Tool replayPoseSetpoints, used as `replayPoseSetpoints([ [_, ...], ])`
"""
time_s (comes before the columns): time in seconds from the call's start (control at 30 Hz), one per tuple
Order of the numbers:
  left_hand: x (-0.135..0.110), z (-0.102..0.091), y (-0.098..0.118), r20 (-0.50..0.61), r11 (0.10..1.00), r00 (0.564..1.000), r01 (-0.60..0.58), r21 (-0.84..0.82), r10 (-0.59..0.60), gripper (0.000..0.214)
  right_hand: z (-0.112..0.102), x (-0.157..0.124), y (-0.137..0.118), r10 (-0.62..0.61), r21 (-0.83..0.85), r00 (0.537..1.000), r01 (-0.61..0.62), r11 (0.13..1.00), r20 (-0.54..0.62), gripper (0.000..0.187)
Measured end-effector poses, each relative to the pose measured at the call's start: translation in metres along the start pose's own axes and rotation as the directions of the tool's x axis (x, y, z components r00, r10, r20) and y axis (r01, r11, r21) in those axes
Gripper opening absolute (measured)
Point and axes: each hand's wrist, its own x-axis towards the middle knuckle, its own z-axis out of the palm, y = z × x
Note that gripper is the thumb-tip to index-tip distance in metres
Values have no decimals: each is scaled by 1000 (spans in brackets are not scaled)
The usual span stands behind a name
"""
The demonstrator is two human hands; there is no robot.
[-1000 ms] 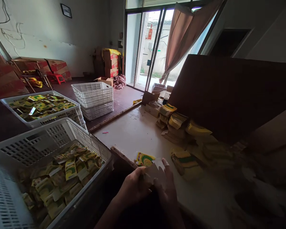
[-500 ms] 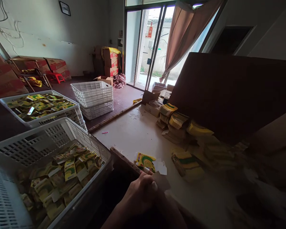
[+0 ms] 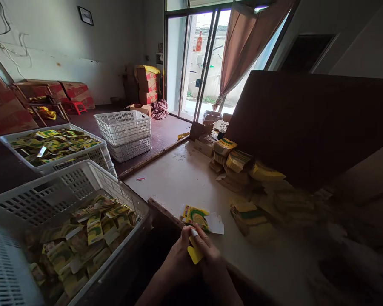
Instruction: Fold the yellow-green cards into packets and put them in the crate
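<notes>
My left hand (image 3: 178, 261) and my right hand (image 3: 218, 272) meet at the table's near edge, both pinching one small yellow packet (image 3: 194, 253) between their fingertips. Just beyond them lies a yellow-green packet (image 3: 195, 214) with a white flat piece (image 3: 216, 223) beside it on the pale table (image 3: 178, 178). To the left, a white plastic crate (image 3: 64, 191) holds several loose yellow-green packets (image 3: 92, 231).
Stacks of yellow packets (image 3: 239, 163) line the table's right side in front of a big brown cardboard sheet (image 3: 306, 123). A second filled crate (image 3: 54, 146) and two stacked white baskets (image 3: 124, 131) stand further left. Cardboard boxes (image 3: 147, 83) sit by the glass door.
The hands drew back towards me from over the table. The flat brownish piece they held has given way to a yellow packet, and the white piece now lies beside the packet on the table.
</notes>
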Motion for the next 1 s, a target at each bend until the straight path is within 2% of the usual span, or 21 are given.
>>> replayPoseSetpoints([
  [0.07, 0, -1, -1, -11, 999, 1000, 25, 42, -25, 54, -10, 5, 1, 5, -28, 1000, -5, 1000, -13, 53],
  [0.2, 2, -10, 0, 20, 991, 995, 100, 88, -102, 52, -33, 8, 2, -29, -136, 992, 11, 991, -124, 59],
  [0.27, 5, -16, 3, 20, 995, 996, 85, 61, -86, 51, -37, 4, 5, -81, -197, 995, 69, 978, -55, 72],
  [0.33, 7, -21, 5, 13, 996, 998, 56, 65, -57, 52, -37, 0, 8, -74, -228, 996, 85, 970, 56, 78],
  [0.37, 8, -23, 7, 13, 996, 999, 48, 76, -49, 51, -36, -2, 10, -53, -226, 994, 73, 971, 93, 74],
  [0.43, 9, -26, 9, 23, 995, 998, 50, 84, -53, 50, -36, -4, 11, 24, -191, 992, 0, 982, 127, 54],
  [0.53, 9, -28, 12, 50, 995, 995, 88, 36, -90, 50, -45, 2, 4, 120, -80, 985, -111, 991, 127, 26],
  [0.6, 8, -28, 13, 69, 994, 992, 109, -1, -109, 51, -56, 10, -6, 169, 37, 972, -178, 983, 165, 20],
  [0.67, 7, -27, 13, 91, 993, 989, 122, -5, -121, 54, -64, 17, -15, 218, 142, 943, -259, 955, 253, 21],
  [0.73, 7, -26, 13, 98, 991, 986, 136, 12, -137, 56, -67, 22, -18, 280, 153, 916, -332, 931, 286, 22],
  [0.8, 7, -26, 14, 95, 989, 984, 146, 32, -148, 56, -64, 22, -17, 333, 124, 909, -371, 920, 250, 18],
  [0.87, 8, -26, 14, 79, 988, 985, 150, 28, -152, 55, -56, 19, -13, 330, 141, 925, -358, 923, 185, 12],
  [0.93, 7, -24, 12, 68, 993, 991, 119, -19, -118, 52, -49, 17, -9, 279, 261, 952, -303, 917, 126, 30],
  [1.0, 6, -21, 7, -17, 988, 999, 44, -150, -48, 48, -45, 17, -5, 212, 441, 974, -227, 868, 83, 59],
])
